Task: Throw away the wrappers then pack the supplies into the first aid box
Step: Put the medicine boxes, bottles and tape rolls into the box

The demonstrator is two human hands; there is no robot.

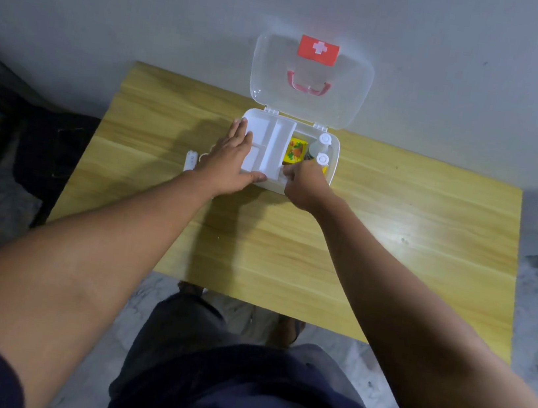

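The white first aid box [334,157] stands open on the wooden table, its clear lid [309,105] with a red cross label upright against the wall. A white divided tray [278,139] lies in its left half. A yellow printed packet [295,152] and two white-capped bottles [323,149] sit in the right half. My left hand [232,160] lies flat with straight fingers on the box's left edge and tray. My right hand [301,182] has curled fingers at the tray's front right corner and seems to pinch it.
A small white object [191,161] lies on the table [394,238] just left of my left wrist. The table stands against a grey wall. A dark bag [53,152] sits on the floor to the left.
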